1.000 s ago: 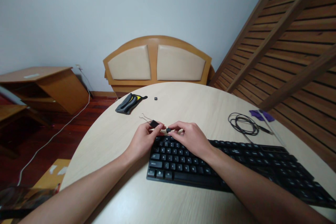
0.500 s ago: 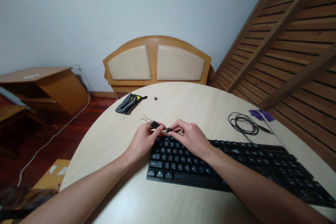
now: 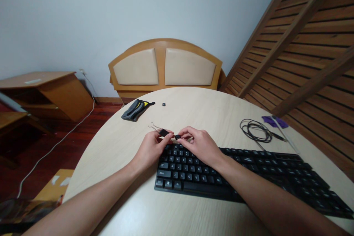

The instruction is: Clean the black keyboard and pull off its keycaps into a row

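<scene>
My left hand [image 3: 151, 147] is closed on a keycap puller [image 3: 163, 132], a black handle whose two thin wire prongs point away to the far left. Between the thumb and fingers of my right hand [image 3: 200, 145] is a small black keycap [image 3: 177, 137]. The fingertips of both hands nearly meet at this keycap, just over the top left edge of a black keyboard [image 3: 193, 180]. My right wrist and forearm cover part of the keyboard's middle. A loose black keycap [image 3: 164, 104] lies farther back on the table.
On the round pale table [image 3: 105, 162] a grey, black and yellow folded cloth item [image 3: 136, 110] lies at back left. At right are a coiled black cable [image 3: 256, 131], a purple cloth [image 3: 279, 121] and a thin whitish stick [image 3: 286, 136]. A wooden headboard [image 3: 162, 64] stands behind.
The keycap in my right fingers has turned slightly, and the puller in my left hand has shifted a little. Both hands stay in nearly the same place.
</scene>
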### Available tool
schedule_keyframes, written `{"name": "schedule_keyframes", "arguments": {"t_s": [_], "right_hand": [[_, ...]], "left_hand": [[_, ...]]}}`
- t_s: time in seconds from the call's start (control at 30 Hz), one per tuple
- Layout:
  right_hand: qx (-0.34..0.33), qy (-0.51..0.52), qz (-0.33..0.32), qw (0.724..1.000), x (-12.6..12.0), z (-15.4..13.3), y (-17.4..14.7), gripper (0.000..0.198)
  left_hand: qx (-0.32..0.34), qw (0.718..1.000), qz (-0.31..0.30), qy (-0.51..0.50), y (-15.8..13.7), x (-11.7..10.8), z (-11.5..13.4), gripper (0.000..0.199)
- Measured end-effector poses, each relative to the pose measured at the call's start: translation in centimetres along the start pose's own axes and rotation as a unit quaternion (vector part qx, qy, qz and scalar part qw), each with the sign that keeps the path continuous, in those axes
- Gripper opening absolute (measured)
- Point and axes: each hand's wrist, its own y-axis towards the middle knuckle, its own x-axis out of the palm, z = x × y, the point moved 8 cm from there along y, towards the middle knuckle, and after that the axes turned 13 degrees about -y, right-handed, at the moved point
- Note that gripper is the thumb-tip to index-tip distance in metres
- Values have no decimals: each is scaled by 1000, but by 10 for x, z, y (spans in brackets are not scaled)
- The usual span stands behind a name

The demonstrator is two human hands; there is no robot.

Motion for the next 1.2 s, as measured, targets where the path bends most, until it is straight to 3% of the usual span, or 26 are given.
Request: {"name": "schedule_keyframes", "arguments": {"t_s": [0.27,0.5,0.73,1.0,1.2], "right_hand": [[-6,-34,20,999,-3,1,2,17],[66,1,39,997,-3,25,11,18],[65,-43,-13,997,6,33,19,17],[60,-183,-31,981,0,35,67,16],[76,-264,-53,960,13,37,113,17]], "left_hand": [[38,997,-9,65,1,1,6,29],[38,994,-13,103,1,0,8,27],[43,993,-24,109,0,2,11,26],[73,991,-27,109,-2,4,16,23],[73,988,-27,134,-2,3,14,23]]}}
